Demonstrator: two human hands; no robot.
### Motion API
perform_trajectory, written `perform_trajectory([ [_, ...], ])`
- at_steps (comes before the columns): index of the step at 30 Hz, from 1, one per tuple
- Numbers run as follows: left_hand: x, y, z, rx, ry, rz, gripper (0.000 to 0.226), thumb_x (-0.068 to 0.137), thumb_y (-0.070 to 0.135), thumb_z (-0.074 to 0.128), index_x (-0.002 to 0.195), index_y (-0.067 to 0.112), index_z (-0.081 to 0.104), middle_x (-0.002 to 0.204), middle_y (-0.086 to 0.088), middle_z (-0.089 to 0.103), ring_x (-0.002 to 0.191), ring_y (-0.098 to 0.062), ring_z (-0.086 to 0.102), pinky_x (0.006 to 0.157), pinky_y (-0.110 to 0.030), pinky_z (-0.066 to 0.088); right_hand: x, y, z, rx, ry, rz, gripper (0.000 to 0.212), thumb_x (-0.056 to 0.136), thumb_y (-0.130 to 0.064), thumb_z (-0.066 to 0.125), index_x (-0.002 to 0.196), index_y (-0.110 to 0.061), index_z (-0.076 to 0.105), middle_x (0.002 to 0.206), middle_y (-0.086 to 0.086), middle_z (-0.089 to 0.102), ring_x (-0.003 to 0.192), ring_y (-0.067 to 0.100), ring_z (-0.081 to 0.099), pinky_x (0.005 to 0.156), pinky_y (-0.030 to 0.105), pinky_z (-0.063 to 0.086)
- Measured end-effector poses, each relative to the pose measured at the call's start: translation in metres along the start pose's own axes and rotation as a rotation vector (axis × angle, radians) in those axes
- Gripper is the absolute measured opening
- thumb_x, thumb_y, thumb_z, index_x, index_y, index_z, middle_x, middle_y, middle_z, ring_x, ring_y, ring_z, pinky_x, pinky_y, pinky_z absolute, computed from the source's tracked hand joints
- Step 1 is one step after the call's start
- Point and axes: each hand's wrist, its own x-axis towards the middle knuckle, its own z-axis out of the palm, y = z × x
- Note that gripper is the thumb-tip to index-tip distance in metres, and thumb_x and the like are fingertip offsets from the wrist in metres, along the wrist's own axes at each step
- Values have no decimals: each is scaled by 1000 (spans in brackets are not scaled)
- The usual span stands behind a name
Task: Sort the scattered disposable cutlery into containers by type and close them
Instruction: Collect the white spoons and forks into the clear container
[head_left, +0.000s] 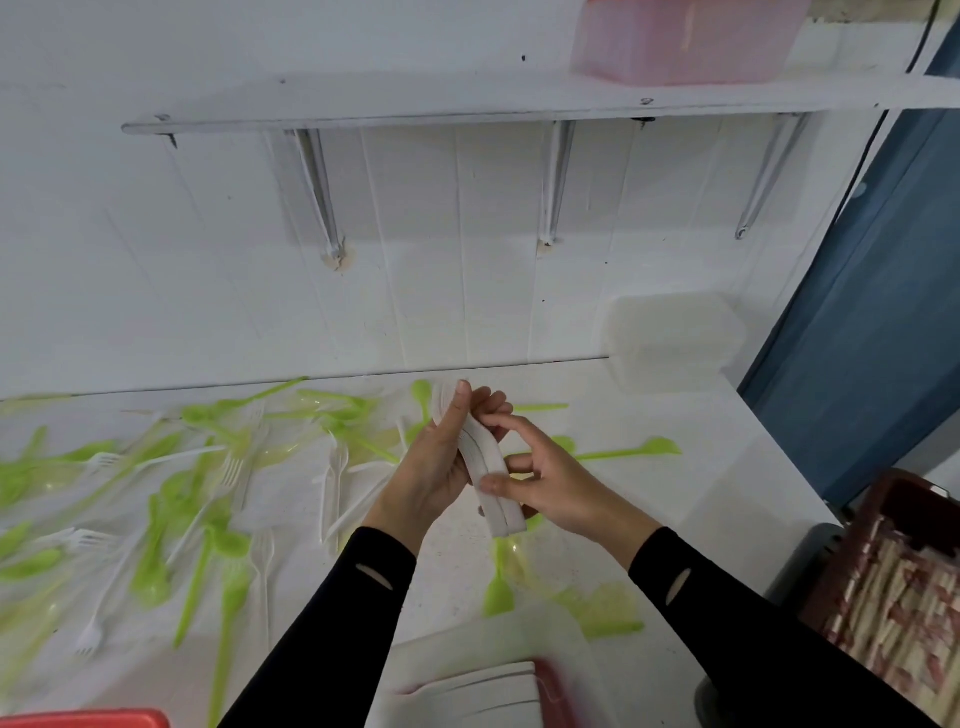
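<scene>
Over the white table (675, 467) my left hand (436, 462) grips a stacked bundle of white plastic cutlery (491, 467), its rounded ends up by my fingertips. My right hand (550, 483) pinches the bundle's lower half, thumb against its flat side, index finger raised over it. Green spoons and forks (197, 519) and white forks (332, 473) lie scattered across the table's left and middle. One green spoon (634, 451) lies right of my hands. A container holding white cutlery (498, 686) sits at the near edge between my arms.
A translucent lidded box (675, 343) stands at the back right against the wall. A brown basket of wrapped sticks (893, 592) sits at the right. A red lid corner (88, 719) shows bottom left. A pink box (685, 41) rests on the wall shelf.
</scene>
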Motion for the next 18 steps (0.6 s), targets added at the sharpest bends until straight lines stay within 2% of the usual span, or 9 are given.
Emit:
perform_trajectory([
  [2, 3, -1, -1, -37, 45, -1, 48, 84, 43, 59, 112, 4, 59, 104, -7, 73, 99, -15, 70, 80, -25, 59, 0, 1, 1, 66, -25, 35, 58, 92, -15, 67, 137, -42, 42, 107, 11, 72, 87, 32, 73, 76, 48, 60],
  [5, 6, -3, -1, -119, 131, -23, 34, 93, 39, 55, 101, 6, 60, 99, -6, 72, 89, -12, 72, 74, -26, 60, 0, 2, -1, 88, -82, 91, 66, 92, -19, 68, 142, -48, 36, 113, 11, 69, 85, 35, 73, 72, 43, 60],
  [7, 8, -4, -1, -154, 172, -10, 30, 96, 36, 54, 95, 6, 57, 96, -7, 70, 85, -13, 72, 79, -29, 60, 1, 5, 0, 31, -106, 109, 77, 89, -22, 73, 144, -54, 29, 114, 8, 69, 86, 31, 74, 70, 38, 59],
  [9, 9, -5, -1, -181, 223, 39, 28, 96, 34, 56, 95, 6, 55, 98, -8, 69, 87, -16, 71, 88, -32, 56, 3, 12, 2, -58, -72, 102, 84, 85, -22, 76, 146, -51, 27, 115, 5, 64, 87, 24, 73, 68, 32, 57],
  [11, 9, -4, -2, -214, 296, 123, 29, 96, 33, 57, 98, 4, 55, 105, -10, 66, 93, -17, 68, 95, -34, 52, 7, 18, 2, -200, 42, 39, 75, 85, -20, 75, 145, -40, 34, 115, 3, 56, 86, 15, 67, 69, 23, 54],
  [14, 7, 2, -6, -229, 303, 191, 25, 96, 29, 59, 102, 5, 56, 108, -9, 65, 98, -18, 67, 93, -34, 53, 10, 22, -4, -362, 218, -40, 52, 88, -21, 72, 135, -26, 49, 113, -5, 56, 89, 7, 58, 73, 11, 45],
  [16, 6, 3, -6, -126, 212, 157, 18, 95, 21, 60, 105, 6, 58, 111, -8, 65, 104, -20, 66, 90, -35, 54, 12, 22, -8, -358, 269, -34, 43, 91, -21, 69, 131, -22, 54, 113, -9, 59, 93, 10, 59, 77, 16, 46],
  [18, 3, 0, -4, -22, 105, 104, 22, 95, 8, 58, 116, 6, 54, 120, -10, 63, 114, -24, 63, 90, -38, 54, 13, 21, -11, -299, 283, -29, 40, 94, -20, 64, 131, -24, 51, 113, -9, 62, 93, 16, 63, 82, 27, 52],
])
